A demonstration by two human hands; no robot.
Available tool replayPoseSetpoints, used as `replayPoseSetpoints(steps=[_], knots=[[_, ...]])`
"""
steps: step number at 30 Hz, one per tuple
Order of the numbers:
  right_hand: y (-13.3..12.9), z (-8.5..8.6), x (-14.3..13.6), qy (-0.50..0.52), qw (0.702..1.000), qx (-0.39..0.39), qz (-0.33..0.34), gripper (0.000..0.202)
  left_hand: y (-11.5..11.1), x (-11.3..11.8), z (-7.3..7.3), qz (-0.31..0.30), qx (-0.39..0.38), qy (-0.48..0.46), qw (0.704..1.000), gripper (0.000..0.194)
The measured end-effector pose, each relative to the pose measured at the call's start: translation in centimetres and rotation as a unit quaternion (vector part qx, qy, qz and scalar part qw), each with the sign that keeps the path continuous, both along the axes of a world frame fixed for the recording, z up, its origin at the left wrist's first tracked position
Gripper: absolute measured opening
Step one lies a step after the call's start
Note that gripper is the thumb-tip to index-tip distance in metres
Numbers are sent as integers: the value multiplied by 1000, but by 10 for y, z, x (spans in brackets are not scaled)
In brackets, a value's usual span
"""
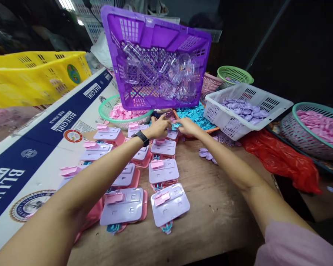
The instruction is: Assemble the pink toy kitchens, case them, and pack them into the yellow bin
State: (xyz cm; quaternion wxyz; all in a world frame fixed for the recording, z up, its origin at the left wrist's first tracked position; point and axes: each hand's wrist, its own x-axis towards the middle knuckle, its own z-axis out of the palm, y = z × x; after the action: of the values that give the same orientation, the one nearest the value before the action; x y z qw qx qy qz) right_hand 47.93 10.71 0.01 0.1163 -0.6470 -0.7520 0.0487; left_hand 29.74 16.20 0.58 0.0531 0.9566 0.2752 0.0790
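Both arms stretch forward over the table. My left hand (159,126), with a black watch (141,138) on the wrist, is above the far end of the rows of boxes, its fingers bent. Close on its right, my right hand (186,126) has its fingers closed round a small teal clip (175,126). Below them stand pink boxes with lilac lids (163,170), each bearing a pink tab; several have teal clips at the near edge. An orange tray of teal clips (194,115) lies just behind my right hand.
A purple crate (158,102) of clear parts stands tilted behind. A green-rimmed basket (108,108) holds pink pieces; a white basket (227,118) holds lilac ones. At right are a red bag (283,159) and another basket (291,123). A printed carton (52,136) and yellow crate (30,83) are left.
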Motion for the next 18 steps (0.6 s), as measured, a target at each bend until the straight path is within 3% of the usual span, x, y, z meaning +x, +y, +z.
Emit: replayPoseSetpoints(steps=[3, 6, 9, 13, 15, 18], knots=[[-5, 4, -1, 120, 993, 9, -1, 28, -5, -4, 8, 7, 1, -129, 992, 34], [-6, 12, -16, 214, 976, -28, 42, 32, -7, -17, 20, -58, 16, -218, 974, 36], [6, 24, -32, 242, 965, -36, 89, 30, -1, -40, 42, -94, 26, -205, 974, 32], [32, 37, -54, 233, 956, -23, 174, 29, 12, -76, 71, -92, 17, -171, 981, 25], [43, 40, -67, 209, 956, -11, 205, 26, 17, -91, 76, -81, 18, -170, 982, 21], [54, 41, -82, 180, 957, 4, 229, 25, 23, -106, 71, -63, 52, -158, 984, 19]])
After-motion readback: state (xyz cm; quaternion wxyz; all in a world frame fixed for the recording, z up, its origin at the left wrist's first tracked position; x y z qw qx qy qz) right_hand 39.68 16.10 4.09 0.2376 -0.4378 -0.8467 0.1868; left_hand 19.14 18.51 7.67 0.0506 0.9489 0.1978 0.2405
